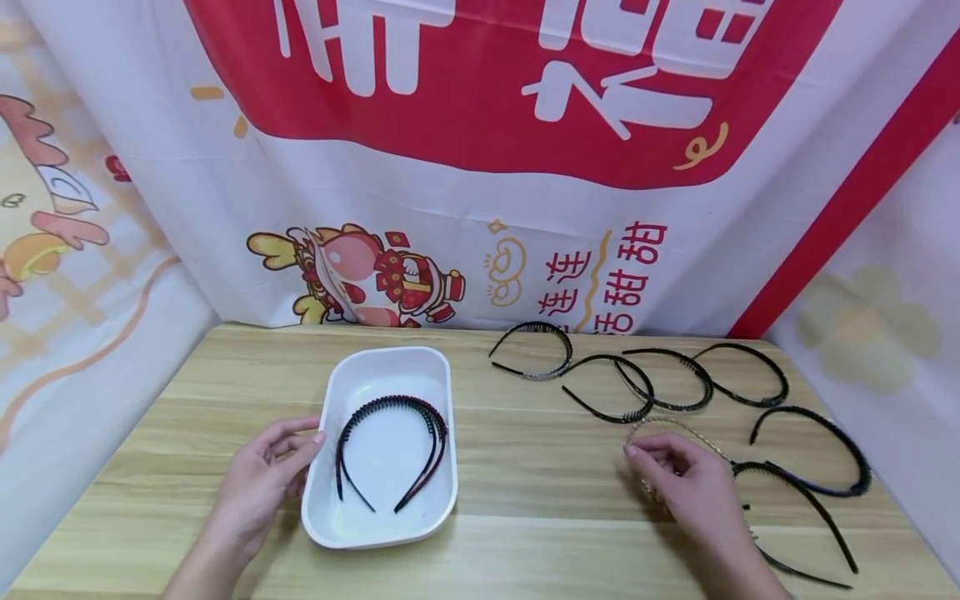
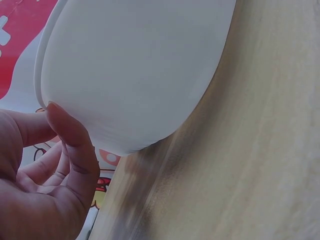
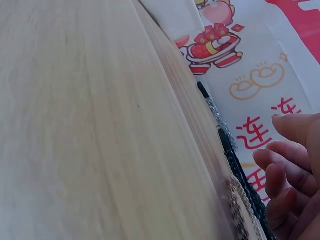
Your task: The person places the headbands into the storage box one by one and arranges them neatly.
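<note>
My left hand (image 1: 258,475) holds the left rim of a white plastic tray (image 1: 375,540), thumb at the lip. The left wrist view shows the tray's outer wall (image 2: 135,75) close up, with fingertips at its edge. Inside the tray lie black headbands (image 1: 390,402), overlapping, at least one toothed and one with a dark reddish side. Over the right part of the table is my right hand (image 1: 693,487), fingers loosely bent, above a gold braided headband (image 1: 696,431). In the right wrist view nothing shows between the fingers, and that headband (image 3: 244,207) lies apart from them.
Several black headbands lie spread on the wooden table (image 1: 525,517): one at the back middle (image 1: 567,343), others toward the right, including a thick one (image 1: 864,471) and one near my right wrist (image 1: 813,500). A printed red and white cloth (image 1: 465,208) hangs behind the table.
</note>
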{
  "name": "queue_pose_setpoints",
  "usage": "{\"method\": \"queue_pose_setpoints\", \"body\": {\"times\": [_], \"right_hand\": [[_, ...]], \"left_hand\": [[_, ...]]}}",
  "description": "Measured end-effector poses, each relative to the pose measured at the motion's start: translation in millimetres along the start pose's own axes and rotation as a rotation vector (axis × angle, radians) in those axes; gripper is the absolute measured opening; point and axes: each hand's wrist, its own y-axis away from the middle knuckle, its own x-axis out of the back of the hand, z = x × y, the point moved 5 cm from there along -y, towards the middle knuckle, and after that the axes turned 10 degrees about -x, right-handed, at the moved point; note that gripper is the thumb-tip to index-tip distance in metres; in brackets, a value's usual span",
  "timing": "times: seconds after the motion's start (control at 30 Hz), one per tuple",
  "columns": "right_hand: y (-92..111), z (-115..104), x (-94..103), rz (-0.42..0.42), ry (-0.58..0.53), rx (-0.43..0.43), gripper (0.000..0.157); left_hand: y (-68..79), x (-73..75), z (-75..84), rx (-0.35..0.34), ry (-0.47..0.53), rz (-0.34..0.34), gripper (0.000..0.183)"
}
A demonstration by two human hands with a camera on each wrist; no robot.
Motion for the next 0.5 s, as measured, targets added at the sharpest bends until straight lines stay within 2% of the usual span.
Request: {"method": "queue_pose_setpoints", "body": {"times": [0.23,0.5], "right_hand": [[2.0,5.9,10.8,0.015,0.018,-0.019,0.021],[2.2,11.8,23.8,0.038,0.058,0.005,0.020]], "left_hand": [[0.5,0.4,0.2,0.007,0.005,0.004,0.037],[1.1,0.2,0.3,0.019,-0.004,0.008,0.044]]}}
